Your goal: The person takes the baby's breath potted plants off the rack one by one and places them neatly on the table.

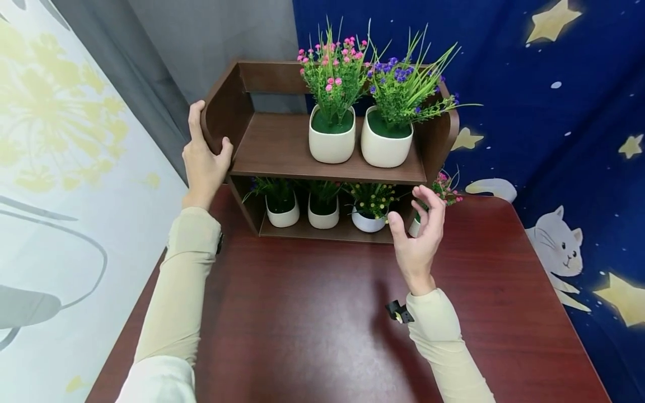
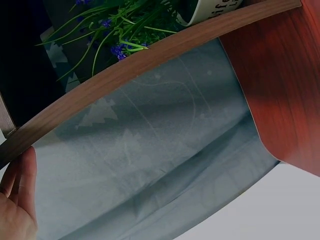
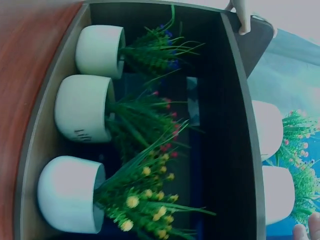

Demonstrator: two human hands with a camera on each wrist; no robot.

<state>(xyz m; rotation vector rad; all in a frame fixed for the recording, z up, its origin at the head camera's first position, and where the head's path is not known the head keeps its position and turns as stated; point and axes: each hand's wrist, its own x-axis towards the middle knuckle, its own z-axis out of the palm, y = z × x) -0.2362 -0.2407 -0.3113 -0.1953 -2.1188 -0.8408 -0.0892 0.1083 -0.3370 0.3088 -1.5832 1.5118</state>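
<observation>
A dark brown two-tier wooden shelf [image 1: 274,144] stands at the back of the table. My left hand [image 1: 204,165] grips its left side panel, thumb at the inner front edge and fingers on the outer face; the left wrist view shows fingers [image 2: 27,175] against that panel. In front of the shelf's lower right corner hovers my right hand [image 1: 420,240], fingers loosely bent and nothing held. On the upper tier, toward the right, sit a white pot with pink flowers [image 1: 331,140] and a white pot with purple flowers [image 1: 387,145].
Along the lower tier stand two white pots with grassy plants [image 1: 282,215] and a rounder white pot with yellow flowers [image 1: 369,223]. Another pink-flowered plant [image 1: 445,187] is beside the shelf's right side. The reddish-brown table [image 1: 302,313] meets grey and starry blue curtains [image 1: 504,112].
</observation>
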